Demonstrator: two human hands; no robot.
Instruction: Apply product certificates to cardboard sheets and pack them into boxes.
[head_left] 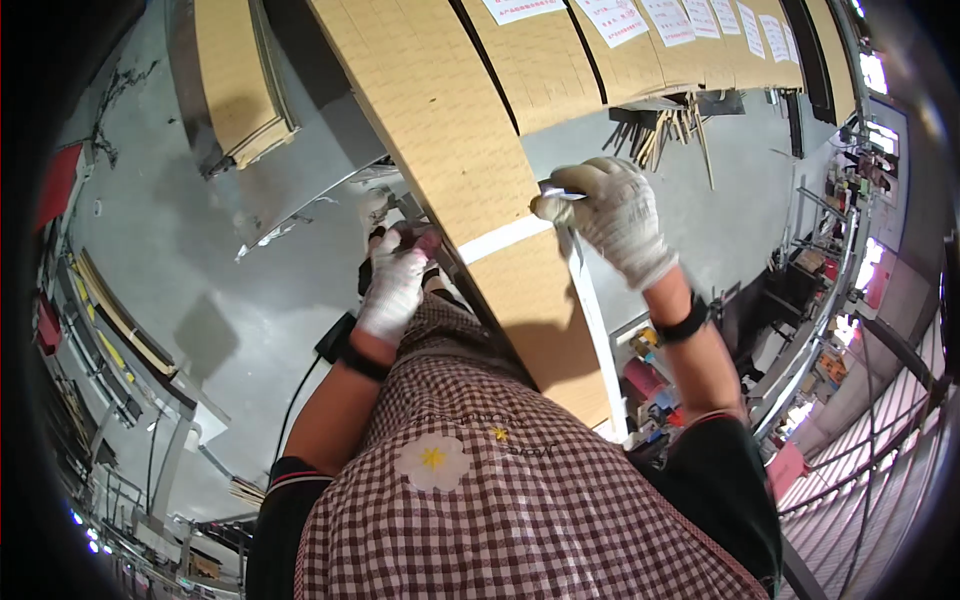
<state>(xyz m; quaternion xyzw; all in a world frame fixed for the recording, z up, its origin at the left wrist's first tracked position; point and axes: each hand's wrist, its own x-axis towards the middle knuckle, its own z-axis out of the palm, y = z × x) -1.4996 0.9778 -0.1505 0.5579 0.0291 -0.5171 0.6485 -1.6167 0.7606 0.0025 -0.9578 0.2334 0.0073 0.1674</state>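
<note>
A long brown paper-faced package (450,130) runs away in front of me at a slant. Across its top lies a white strap (505,240), and a loose length of it hangs down along the package's right side. At the right edge my right hand (612,215), in a whitish work glove, is closed on the strap, with a small shiny piece at its fingers that I cannot make out. Beside the left edge my left hand (395,285), also gloved, has its fingers curled. Something dark red shows at those fingertips, too blurred to name.
More brown packages with white paper sheets (610,20) lie side by side ahead. A grey metal table (320,185) with another brown bundle (240,80) stands left. Thin wooden strips (675,135) lie on the floor at the right, and several cluttered racks line both sides.
</note>
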